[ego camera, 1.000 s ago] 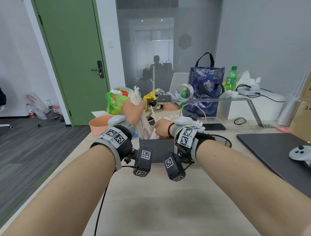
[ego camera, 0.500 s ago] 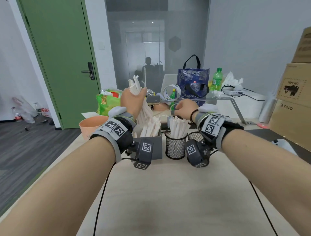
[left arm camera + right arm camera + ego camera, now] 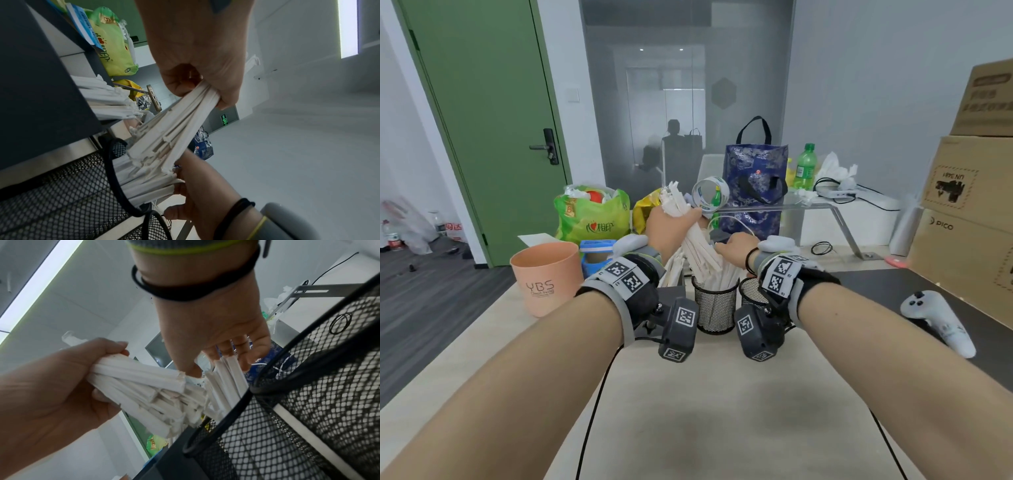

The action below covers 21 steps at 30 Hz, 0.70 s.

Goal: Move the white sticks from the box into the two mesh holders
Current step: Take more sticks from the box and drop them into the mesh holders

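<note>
Nearest stand the two mesh holders (image 3: pixel 715 305), the left one already stuffed, and above its mouth the left hand (image 3: pixel 671 228) grips a slanting bundle of white sticks (image 3: pixel 697 245) (lower ends aimed holderward) while the right hand's (image 3: pixel 736 248) loosely spread fingers steady the tips, the box (image 3: pixel 671 293) just behind-left.

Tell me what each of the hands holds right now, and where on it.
The left hand grips a bundle of white sticks near its upper end. The right hand, fingers spread, touches the tops of sticks in the mesh holder, gripping nothing.
</note>
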Tool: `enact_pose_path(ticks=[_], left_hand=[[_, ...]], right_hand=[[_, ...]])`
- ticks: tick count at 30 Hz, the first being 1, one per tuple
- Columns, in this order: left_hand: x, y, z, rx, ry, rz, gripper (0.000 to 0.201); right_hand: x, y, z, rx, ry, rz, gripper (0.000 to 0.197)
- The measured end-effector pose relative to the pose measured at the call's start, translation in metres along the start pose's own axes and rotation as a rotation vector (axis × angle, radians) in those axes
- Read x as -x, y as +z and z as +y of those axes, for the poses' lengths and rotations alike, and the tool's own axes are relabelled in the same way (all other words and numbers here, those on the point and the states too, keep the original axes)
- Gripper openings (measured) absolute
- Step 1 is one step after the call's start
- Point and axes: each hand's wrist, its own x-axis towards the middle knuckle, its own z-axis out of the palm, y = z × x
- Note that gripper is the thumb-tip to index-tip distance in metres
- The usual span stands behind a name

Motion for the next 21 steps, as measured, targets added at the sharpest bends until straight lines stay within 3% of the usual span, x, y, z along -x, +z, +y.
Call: enact_pose_path(ticks=[4, 7, 10, 13, 15, 17, 19, 21], left_hand=[[-0.002, 0.009, -0.006, -0.071, -0.032, -0.025, 0.016], [0.0, 0.013, -0.016, -0.212, -0.05, -0.102, 0.026], [0.0, 0.014, -0.018, -0.264, -0.047, -0.145, 0.029], [0.0, 0.016, -0.017, -0.282, -0.064, -0.137, 0.043], [-0.002, 0.023, -0.023, -0.3, -0.087, -0.168, 0.057], [-0.003, 0.029, -0.033, -0.439, -0.085, -0.252, 0.045], [-0.002, 0.031, -0.04, -0.528, -0.076, -0.287, 0.02], [-0.004, 0.028, -0.044, -0.522, -0.066, -0.283, 0.029]], right_hand=[[-0.007, 0.007, -0.001, -0.01, -0.008, -0.055, 0.044], [-0.011, 0.016, -0.003, -0.016, -0.027, -0.165, 0.012], [-0.009, 0.017, -0.006, 0.067, -0.105, -0.146, 0.035], [-0.003, 0.005, -0.003, 0.03, -0.182, -0.066, 0.033], [-0.001, -0.002, -0.001, 0.016, -0.195, -0.067, 0.019], [0.003, -0.007, -0.001, 0.029, -0.179, -0.093, 0.005], [0.005, -0.007, 0.002, 0.025, -0.155, -0.134, 0.006], [0.009, -0.008, 0.007, -0.001, -0.156, -0.185, 0.025]])
